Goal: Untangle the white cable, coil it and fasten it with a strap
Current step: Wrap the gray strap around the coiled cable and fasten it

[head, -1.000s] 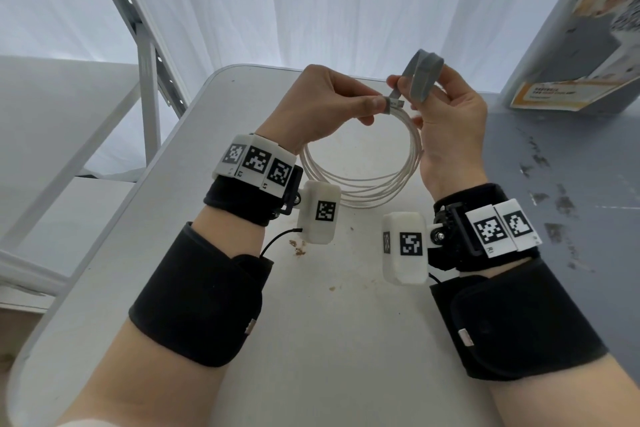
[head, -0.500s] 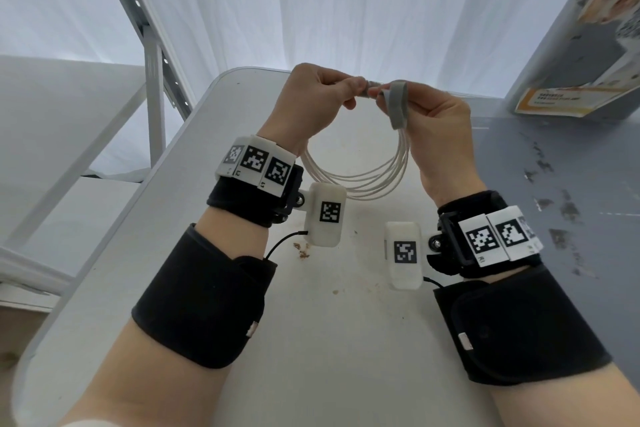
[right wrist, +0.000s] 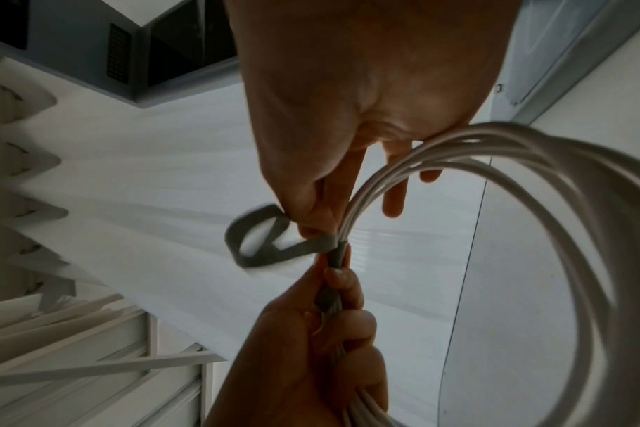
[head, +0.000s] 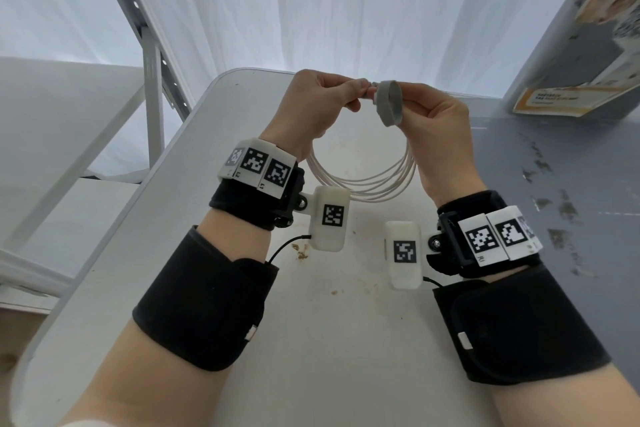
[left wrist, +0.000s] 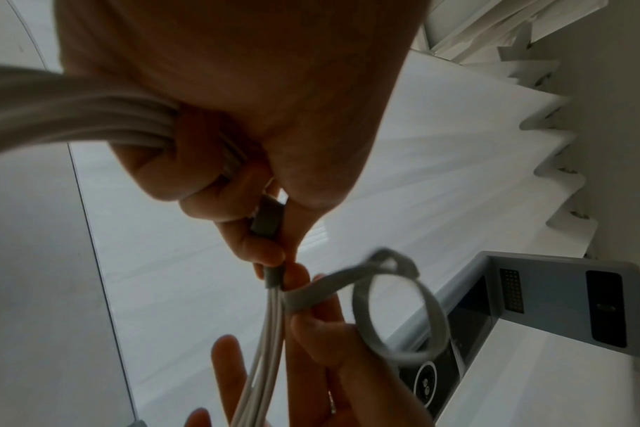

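Observation:
The white cable (head: 367, 180) hangs as a coil of several loops above the white table (head: 325, 340). My left hand (head: 323, 104) grips the top of the coil, its fingers curled round the bundled strands (left wrist: 92, 121). A grey strap (head: 389, 102) is wound round the strands (right wrist: 338, 254) where the hands meet. My right hand (head: 433, 125) pinches the strap's loose end, which curls into a ring (left wrist: 398, 312) beside the bundle. In the right wrist view the coil (right wrist: 530, 179) sweeps round to the right.
A grey cabinet (head: 581, 28) with a printed sheet stands at the back right. A white metal frame (head: 152, 55) rises at the left. White curtains hang behind the table. Crumbs (head: 301, 251) lie on the tabletop under my wrists.
Both hands rose slightly with the coil. The right hand carried the strap's free end round the bundle, from above it to beside it, where it now curls as a ring.

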A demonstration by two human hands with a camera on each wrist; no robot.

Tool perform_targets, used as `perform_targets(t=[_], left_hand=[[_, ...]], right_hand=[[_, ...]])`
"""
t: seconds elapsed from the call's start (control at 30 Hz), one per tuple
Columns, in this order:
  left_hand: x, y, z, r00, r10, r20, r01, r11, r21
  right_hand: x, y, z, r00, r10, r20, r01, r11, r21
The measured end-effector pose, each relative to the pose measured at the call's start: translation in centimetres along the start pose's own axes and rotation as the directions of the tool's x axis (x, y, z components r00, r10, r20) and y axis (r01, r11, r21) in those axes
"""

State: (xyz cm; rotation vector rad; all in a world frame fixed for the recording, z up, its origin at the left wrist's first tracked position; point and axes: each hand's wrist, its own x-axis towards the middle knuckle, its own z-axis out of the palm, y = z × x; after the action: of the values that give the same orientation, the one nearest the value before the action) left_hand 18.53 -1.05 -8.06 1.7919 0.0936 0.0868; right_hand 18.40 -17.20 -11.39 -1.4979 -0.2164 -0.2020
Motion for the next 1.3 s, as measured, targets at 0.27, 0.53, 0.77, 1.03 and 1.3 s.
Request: perform_targets(t=[0.27,0.53,0.77,1.03,1.3], left_hand=[[0.2,-0.31,0.17,0.999,0.029,-0.014,-0.029,1.0,0.0],[0.28,-0.42,0.29,0.997,0.082,-0.013,-0.082,0.996,0.025],[0.17,-0.41,0.06,0.994,0.097,0.045,-0.099,0.994,0.054],[0.02,-0.19,0.44,0.989,0.108,0.103,-0.11,0.994,0.018],[-0.41,-0.08,0.57,0.979,0.176,0.107,-0.171,0.984,-0.053]], right_hand=[[-0.27,-0.66,0.28,0.998,0.066,-0.01,-0.066,0.997,-0.028],[-0.31,-0.31,0.45,0.993,0.116,-0.012,-0.117,0.988,-0.103],[-0.15,-0.04,0.42,0.992,0.122,-0.018,-0.124,0.989,-0.084],[-0.27,-0.51,0.18,0.986,0.164,-0.04,-0.167,0.984,-0.066],[-0.14,-0.26,0.27,0.986,0.155,-0.066,-0.155,0.988,-0.005]])
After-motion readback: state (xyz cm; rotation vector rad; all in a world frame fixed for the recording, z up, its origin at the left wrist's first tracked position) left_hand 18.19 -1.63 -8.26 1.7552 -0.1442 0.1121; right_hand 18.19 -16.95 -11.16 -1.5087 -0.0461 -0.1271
